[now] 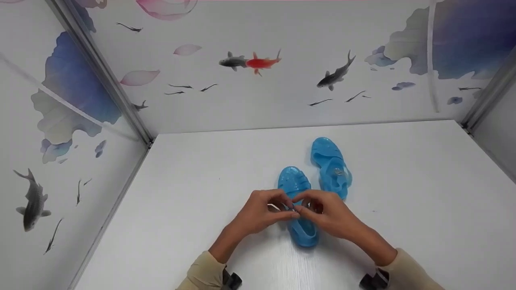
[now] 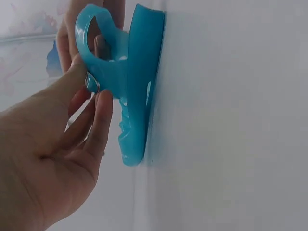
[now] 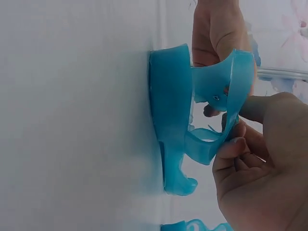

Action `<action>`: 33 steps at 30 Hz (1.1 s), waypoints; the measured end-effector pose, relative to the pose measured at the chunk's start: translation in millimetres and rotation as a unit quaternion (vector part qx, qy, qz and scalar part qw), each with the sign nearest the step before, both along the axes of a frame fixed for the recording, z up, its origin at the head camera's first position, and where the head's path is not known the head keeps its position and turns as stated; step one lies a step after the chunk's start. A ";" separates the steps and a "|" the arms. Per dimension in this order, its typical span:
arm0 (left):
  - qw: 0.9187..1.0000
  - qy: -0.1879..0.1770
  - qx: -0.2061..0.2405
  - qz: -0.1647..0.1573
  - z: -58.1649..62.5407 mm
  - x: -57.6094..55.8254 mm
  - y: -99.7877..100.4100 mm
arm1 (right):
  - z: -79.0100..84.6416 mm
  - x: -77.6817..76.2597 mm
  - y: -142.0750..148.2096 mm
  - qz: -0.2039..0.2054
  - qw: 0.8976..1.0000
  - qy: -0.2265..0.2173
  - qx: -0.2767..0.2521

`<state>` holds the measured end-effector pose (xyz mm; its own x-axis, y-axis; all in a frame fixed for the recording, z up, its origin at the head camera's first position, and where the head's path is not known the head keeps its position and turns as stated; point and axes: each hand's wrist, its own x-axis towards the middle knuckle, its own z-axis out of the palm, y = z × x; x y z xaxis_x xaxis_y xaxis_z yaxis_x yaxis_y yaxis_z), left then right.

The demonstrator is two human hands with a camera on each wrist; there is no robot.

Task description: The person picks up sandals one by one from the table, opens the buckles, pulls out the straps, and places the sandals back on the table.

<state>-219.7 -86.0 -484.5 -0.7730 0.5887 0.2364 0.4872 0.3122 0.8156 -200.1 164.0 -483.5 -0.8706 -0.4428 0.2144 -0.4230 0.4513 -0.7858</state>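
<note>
A glossy blue jelly sandal [image 1: 294, 179] lies sole down on the white table, toe pointing away from me. Over its ankle strap my two hands meet. With thumb and fingers my left hand [image 1: 262, 211] pinches the strap beside a small buckle [image 2: 92, 83], seen in the left wrist view. On the other side, my right hand [image 1: 332, 211] grips the strap [image 3: 231, 120] between thumb and fingers. Fingertips partly hide the place where strap and buckle meet. A second blue sandal [image 1: 325, 151] rests behind and to the right, apart from my hands.
The white tabletop [image 1: 193, 169] ends at a back wall [image 1: 242, 104] printed with fish and petals. A similar panel [image 1: 24, 133] stands along the left, and another wall [image 1: 498, 125] closes the right. Metal posts [image 1: 109, 76] mark the corners.
</note>
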 end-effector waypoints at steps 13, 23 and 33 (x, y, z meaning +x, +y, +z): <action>0.999 -0.047 -0.019 -0.018 -6.5 -9.8 -9.8 | -9.3 -4.1 7.1 0.000 1.000 0.004 0.008; 0.999 -0.044 -0.014 -0.029 -6.3 -7.9 -8.5 | -6.5 -2.2 5.6 0.017 0.999 0.011 0.040; 0.999 -0.039 -0.012 -0.016 -5.0 -4.0 -5.5 | -2.0 -0.5 3.3 0.046 0.995 0.028 0.080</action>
